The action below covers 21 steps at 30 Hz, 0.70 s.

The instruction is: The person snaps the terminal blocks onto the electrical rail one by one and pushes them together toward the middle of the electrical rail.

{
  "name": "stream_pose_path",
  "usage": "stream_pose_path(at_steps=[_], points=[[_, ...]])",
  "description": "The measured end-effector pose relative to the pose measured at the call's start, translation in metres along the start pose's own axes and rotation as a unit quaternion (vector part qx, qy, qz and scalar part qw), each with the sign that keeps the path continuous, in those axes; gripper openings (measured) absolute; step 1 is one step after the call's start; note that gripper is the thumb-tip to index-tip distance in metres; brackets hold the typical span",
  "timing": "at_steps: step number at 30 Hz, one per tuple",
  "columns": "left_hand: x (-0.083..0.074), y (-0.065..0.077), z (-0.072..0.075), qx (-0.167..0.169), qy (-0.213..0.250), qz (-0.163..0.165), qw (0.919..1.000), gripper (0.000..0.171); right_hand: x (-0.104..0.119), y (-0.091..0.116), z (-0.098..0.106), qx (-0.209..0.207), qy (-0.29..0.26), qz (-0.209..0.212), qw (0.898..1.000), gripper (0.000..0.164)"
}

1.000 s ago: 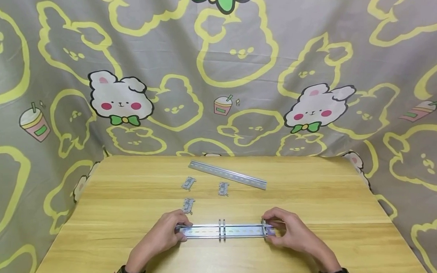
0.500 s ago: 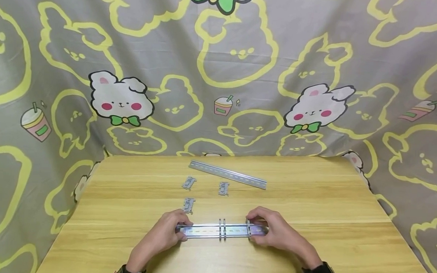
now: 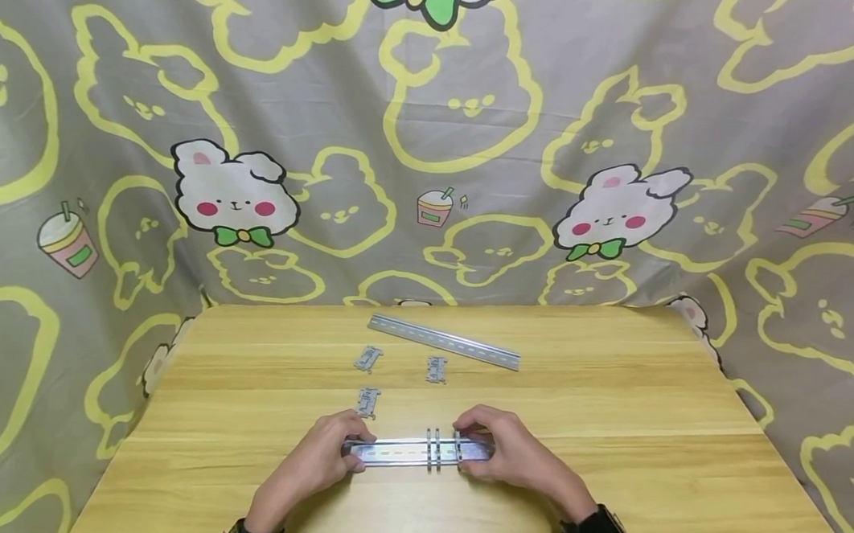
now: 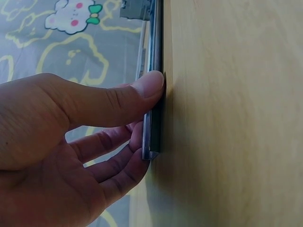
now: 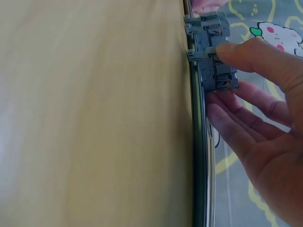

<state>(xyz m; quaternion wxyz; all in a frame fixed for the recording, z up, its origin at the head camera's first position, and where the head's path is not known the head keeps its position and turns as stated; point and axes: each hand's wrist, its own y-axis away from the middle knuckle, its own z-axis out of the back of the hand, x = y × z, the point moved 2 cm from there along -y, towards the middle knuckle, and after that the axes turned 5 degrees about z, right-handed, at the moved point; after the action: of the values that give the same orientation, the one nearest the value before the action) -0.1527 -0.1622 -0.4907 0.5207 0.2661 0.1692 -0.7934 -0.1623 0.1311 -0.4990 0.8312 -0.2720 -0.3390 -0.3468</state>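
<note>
A slotted metal DIN rail (image 3: 395, 452) lies crosswise on the table in front of me. My left hand (image 3: 319, 450) grips its left end, thumb on the near edge and fingers on the far side, as the left wrist view shows. Two thin grey terminal blocks (image 3: 434, 450) stand on the rail near its middle. Just right of them, my right hand (image 3: 518, 455) pinches another grey terminal block (image 5: 220, 73) between thumb and fingers, upright on the rail. The right hand covers the rail's right end in the head view.
Beyond the rail, three loose grey terminal blocks lie flat: one close past the left hand (image 3: 367, 402), one farther back (image 3: 368, 358), one toward the middle (image 3: 436, 369). A second DIN rail (image 3: 445, 342) lies slanted near the table's back edge. A patterned curtain (image 3: 472, 245) hangs behind.
My right hand has slid the pinched terminal block leftward along the rail, close to the two standing ones. The left hand keeps its grip at the left end.
</note>
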Motion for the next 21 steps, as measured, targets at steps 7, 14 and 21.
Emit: stream_pose_path(at_steps=[7,14,21], points=[[0.002,-0.001,0.000,0.003,-0.001,0.007,1.0000,0.026,0.005,-0.009,-0.009,0.000,-0.007,0.004,1.000,0.046],[0.003,-0.002,0.000,0.001,-0.002,0.004,1.0000,0.026,0.008,-0.014,-0.015,0.002,-0.015,0.004,1.000,0.045],[0.001,-0.001,0.000,-0.001,-0.003,0.002,1.0000,0.026,0.013,-0.016,-0.017,0.007,-0.005,-0.004,1.000,0.047]])
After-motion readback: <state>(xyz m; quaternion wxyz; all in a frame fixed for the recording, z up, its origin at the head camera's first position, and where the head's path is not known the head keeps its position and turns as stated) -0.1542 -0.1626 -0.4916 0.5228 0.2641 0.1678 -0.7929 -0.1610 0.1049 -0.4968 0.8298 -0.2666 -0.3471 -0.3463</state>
